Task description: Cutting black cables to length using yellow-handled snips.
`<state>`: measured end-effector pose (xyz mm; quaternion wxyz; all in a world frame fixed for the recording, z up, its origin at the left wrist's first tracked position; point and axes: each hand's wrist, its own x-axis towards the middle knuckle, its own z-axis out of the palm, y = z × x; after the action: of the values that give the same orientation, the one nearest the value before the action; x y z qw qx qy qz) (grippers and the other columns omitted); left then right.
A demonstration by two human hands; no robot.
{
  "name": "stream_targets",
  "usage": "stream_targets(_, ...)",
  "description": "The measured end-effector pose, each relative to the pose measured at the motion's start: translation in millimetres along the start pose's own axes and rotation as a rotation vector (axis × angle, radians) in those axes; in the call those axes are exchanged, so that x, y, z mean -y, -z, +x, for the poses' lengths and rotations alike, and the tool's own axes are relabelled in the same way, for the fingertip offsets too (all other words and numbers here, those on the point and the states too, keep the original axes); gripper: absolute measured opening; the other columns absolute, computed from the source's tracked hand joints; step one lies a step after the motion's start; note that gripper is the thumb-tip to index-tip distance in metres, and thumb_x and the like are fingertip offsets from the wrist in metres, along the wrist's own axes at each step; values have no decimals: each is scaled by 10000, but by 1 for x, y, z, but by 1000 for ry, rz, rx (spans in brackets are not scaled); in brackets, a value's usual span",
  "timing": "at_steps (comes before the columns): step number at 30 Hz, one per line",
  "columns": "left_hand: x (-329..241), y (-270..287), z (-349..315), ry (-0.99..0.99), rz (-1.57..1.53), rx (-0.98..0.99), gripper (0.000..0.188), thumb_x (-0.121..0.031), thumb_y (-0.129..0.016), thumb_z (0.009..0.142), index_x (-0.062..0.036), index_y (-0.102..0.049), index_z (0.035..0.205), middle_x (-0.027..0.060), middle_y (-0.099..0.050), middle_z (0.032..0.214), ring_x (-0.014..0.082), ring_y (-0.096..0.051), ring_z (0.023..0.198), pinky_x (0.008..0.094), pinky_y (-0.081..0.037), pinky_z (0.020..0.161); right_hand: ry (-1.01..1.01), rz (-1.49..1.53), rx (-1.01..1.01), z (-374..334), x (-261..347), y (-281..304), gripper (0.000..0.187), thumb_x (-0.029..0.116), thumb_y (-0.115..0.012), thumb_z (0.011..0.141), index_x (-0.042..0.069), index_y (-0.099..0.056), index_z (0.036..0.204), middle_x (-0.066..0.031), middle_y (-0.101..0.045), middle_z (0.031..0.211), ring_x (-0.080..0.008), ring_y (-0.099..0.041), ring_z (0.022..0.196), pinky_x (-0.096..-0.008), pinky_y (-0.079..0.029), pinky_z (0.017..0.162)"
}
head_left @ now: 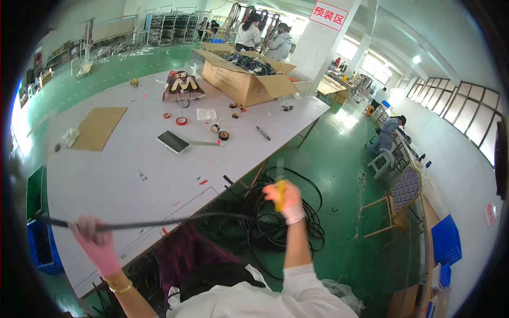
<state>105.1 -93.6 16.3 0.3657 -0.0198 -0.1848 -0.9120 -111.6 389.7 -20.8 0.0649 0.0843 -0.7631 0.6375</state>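
Note:
My left hand (95, 238), in a pale pink glove, is closed around a long black cable (159, 223) over the near left of the table. From there the cable runs right, past the table's edge, toward a loose coil of black cable (265, 217) low above the green floor. My right hand (286, 200), gloved too, grips a yellow-handled knife (280, 195) over the coil. Its upper end points away from me and is smeared by motion. Right hand and left-held cable are apart.
On the white table (127, 180) lie a phone (173, 142), tape rolls (224, 135), a pen (263, 133), a cardboard sheet (99, 129), a bag (182, 87) and a full carton (238, 79). A chair (405, 191) stands right; blue bins (42, 244) stand left.

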Motion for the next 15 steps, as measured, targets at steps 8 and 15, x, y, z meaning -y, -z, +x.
stream_targets(8,43,10,-13,152,-44,518,468,-472,-465,1059,-164,-347,727,-56,-300,601,65,-185,493,253,-180,463,308,204,1014,-52,56,-221,250,161,-747,907,29,-617,1075,-32,-663,867,-108,-585,756,-281,-502,745)
stream_targets(15,37,36,1,175,-80,485,407,-408,-461,1076,-164,-349,769,-55,-318,644,81,-214,581,285,-220,564,-354,634,1434,-80,57,-247,172,86,-660,917,-26,-592,1028,-113,-666,904,-159,-645,813,-296,-526,741)
